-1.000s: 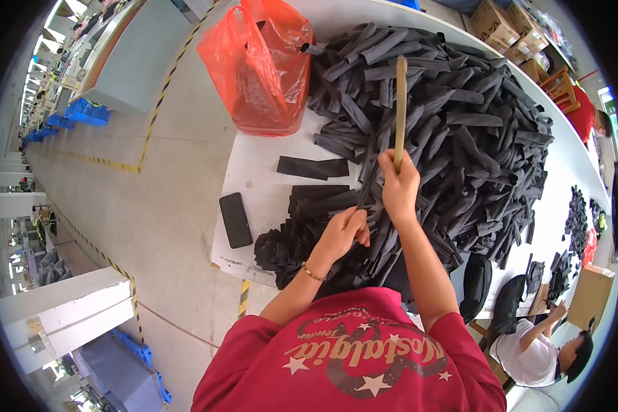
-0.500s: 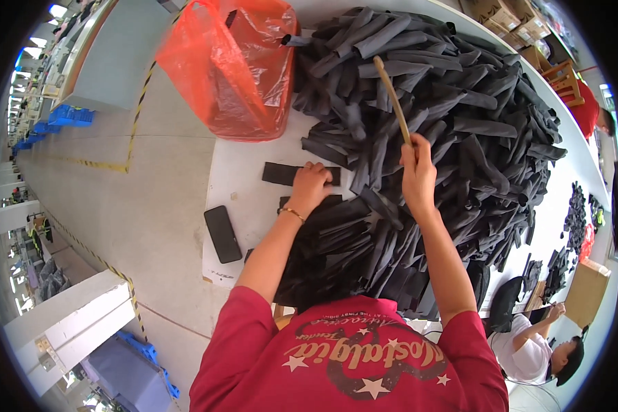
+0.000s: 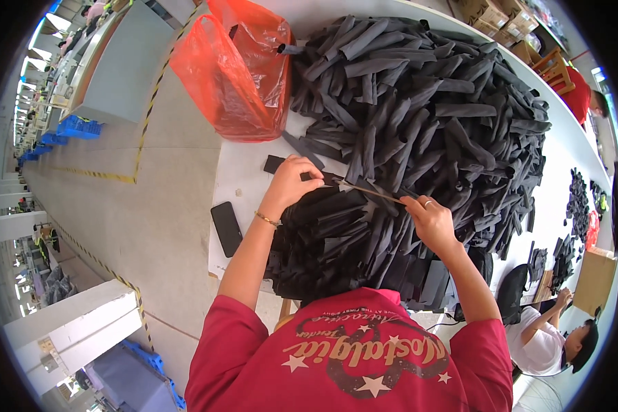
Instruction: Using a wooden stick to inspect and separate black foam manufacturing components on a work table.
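My right hand [image 3: 430, 221] grips a thin, light-brown wooden stick [image 3: 376, 193], seen edge-on and pointing left. Its far tip meets the right end of a flat black fabric strip [image 3: 273, 163]; whether the tip is inside the fabric I cannot tell. With fingers and thumb pinched together, my left hand [image 3: 295, 180] holds that strip at the table's left side. A large heap of dark grey fabric tubes [image 3: 453, 110] spreads beyond and to the right of both hands. Flat black fabric pieces [image 3: 323, 237] lie layered below them, close to my body.
An orange-red plastic bag [image 3: 244, 89] stands at the white table's [image 3: 244, 185] far left corner. A black phone [image 3: 226, 229] lies near the left edge. At the right, a person in white [image 3: 535, 336] sits by a cardboard box [image 3: 594, 281] and smaller black piles [image 3: 578, 206].
The stick has swung down from upright to nearly level, its tip now at the strip. My right hand has moved lower; my left hand has shifted slightly left.
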### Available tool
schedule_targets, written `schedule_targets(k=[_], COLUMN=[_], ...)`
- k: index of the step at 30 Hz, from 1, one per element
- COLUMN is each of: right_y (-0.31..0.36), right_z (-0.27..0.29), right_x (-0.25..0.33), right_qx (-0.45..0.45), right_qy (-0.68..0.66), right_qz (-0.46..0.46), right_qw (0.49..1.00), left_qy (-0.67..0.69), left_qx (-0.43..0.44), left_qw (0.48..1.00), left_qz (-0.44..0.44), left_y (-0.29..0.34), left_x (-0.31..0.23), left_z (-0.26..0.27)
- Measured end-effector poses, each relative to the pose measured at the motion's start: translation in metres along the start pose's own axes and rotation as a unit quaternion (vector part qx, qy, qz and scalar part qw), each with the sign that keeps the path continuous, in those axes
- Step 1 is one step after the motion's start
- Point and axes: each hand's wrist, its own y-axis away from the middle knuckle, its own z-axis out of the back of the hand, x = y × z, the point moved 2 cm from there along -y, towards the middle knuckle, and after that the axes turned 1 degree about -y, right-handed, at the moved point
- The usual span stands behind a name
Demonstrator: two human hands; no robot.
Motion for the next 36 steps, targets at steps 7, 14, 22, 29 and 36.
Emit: schedule_targets(k=[7,14,22,29,36], right_y=[-0.006,0.016,0.043,0.1,0.142], right_z=[-0.048,-0.074,-0.09,-0.06,-0.003], right_x=[0.052,0.112,0.149,0.139,0.13], right_qx=[-0.042,0.044,-0.069,-0.014,0.013], right_qy=[-0.236,-0.461,-0.365,-0.337,-0.271], right_qz=[-0.026,-0.165,-0.204,-0.177,-0.129], right_qw=[0.97,0.871,0.906,0.925,0.954], left_qy=[-0.123,0.67,0.681,0.644,0.684], left_qx=[-0.052,-0.217,-0.304,-0.283,-0.227], left_qw=[0.96,0.699,0.641,0.684,0.651], left_qz=[-0.245,0.126,0.183,0.193,0.236], left_y=[0.033,0.087,0.094,0.093,0.089], left_x=[-0.093,-0.041,-0.056,-0.033,-0.063], left_z=[-0.04,-0.073,-0.086,-0.068,-0.095])
